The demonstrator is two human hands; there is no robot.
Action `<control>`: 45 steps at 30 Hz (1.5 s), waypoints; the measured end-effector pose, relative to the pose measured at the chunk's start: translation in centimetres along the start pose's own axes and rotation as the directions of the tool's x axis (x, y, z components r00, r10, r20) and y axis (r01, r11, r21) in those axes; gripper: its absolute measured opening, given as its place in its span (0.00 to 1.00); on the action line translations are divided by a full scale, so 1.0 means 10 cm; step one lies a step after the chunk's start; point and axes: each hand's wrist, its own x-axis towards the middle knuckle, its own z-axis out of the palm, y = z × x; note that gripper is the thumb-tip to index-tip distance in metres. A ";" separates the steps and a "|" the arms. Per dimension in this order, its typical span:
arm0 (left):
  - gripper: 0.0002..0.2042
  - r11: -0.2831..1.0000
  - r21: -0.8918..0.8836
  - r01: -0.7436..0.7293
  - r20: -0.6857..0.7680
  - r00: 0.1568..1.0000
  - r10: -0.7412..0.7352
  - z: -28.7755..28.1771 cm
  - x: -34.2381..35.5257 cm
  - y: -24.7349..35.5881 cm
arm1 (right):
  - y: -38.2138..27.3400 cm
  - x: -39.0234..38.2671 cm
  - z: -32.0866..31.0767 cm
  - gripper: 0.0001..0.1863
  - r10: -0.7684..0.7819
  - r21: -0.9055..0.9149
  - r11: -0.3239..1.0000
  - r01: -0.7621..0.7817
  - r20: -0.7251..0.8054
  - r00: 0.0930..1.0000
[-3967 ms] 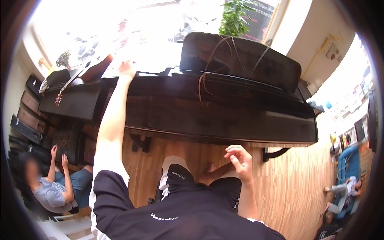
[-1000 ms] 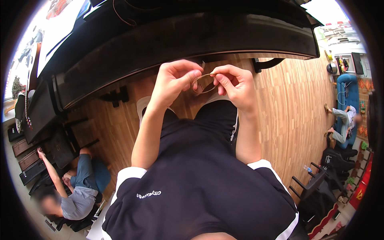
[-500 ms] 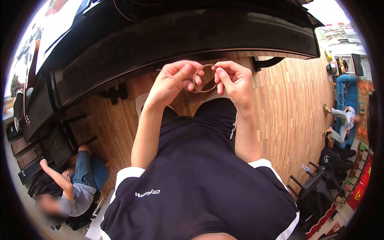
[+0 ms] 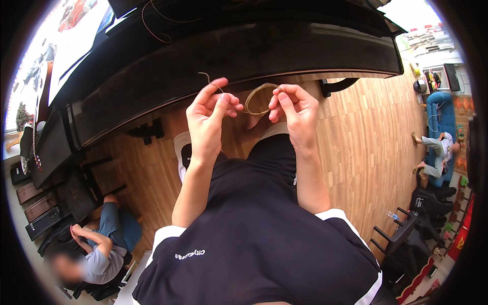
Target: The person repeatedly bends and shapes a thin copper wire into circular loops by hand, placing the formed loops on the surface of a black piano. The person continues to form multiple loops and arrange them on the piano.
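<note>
A coil of thin, brass-coloured wire point(image 4: 247, 103) hangs in front of the glossy black furniture's lower edge. My right hand point(image 4: 300, 109) pinches the coil's right side between thumb and forefinger. To its left, my left hand point(image 4: 209, 114) grips the wire's free end between thumb and fingers, and a short bent tip point(image 4: 203, 74) sticks up past the forefinger. A small gap lies between my left fingertips and the round of the coil. How the strand runs from coil to left hand is too fine to follow.
Black glossy furniture point(image 4: 284, 48) spans the far side, with loose thin wires point(image 4: 144, 23) on top. Wooden floor point(image 4: 366, 132) lies below. One person point(image 4: 104, 254) sits at lower left near dark cases point(image 4: 40, 208); another point(image 4: 439, 152) sits on a blue couch point(image 4: 441, 109) at right.
My left hand has moved off the coil to the left, its fingers turned more upright, with the wire's tip now showing above them. The right hand has stayed nearly in place.
</note>
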 end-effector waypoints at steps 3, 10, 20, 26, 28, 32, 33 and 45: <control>0.16 0.991 0.131 0.007 -0.021 1.000 -0.004 -0.03 0.01 -0.01 | 0.01 -0.04 0.00 0.06 -0.068 -0.026 0.997 0.069 0.036 0.997; 0.17 0.776 0.604 -0.182 0.259 0.965 0.024 -0.01 -0.04 0.06 | -0.02 -0.09 0.08 0.05 -0.041 -0.134 0.990 0.051 0.082 0.996; 0.14 0.974 0.171 -0.150 0.175 0.977 0.120 0.07 -0.08 0.07 | 0.03 -0.10 0.00 0.06 0.211 -0.099 0.974 -0.203 0.075 0.975; 0.06 0.872 0.423 -0.247 0.239 0.958 0.155 -0.04 -0.06 0.00 | 0.02 -0.11 0.02 0.06 0.145 -0.068 0.988 -0.141 0.058 0.988; 0.05 0.842 0.425 -0.332 0.210 0.941 0.265 -0.05 -0.05 -0.02 | 0.04 -0.11 0.02 0.06 0.136 -0.056 0.989 -0.133 0.040 0.990; 0.05 0.909 0.277 -0.313 0.131 0.949 0.287 -0.15 -0.06 0.02 | 0.06 -0.09 -0.06 0.06 0.106 0.009 0.994 -0.106 -0.027 0.994; 0.04 0.949 0.223 -0.222 0.072 0.975 0.211 -0.14 -0.08 0.05 | 0.06 -0.07 -0.07 0.06 0.084 0.049 0.995 -0.082 -0.035 0.996; 0.11 0.677 0.714 0.179 0.161 0.899 -0.408 -0.19 -0.13 0.37 | 0.02 0.00 -0.06 0.06 -0.062 -0.018 0.998 0.061 -0.016 0.998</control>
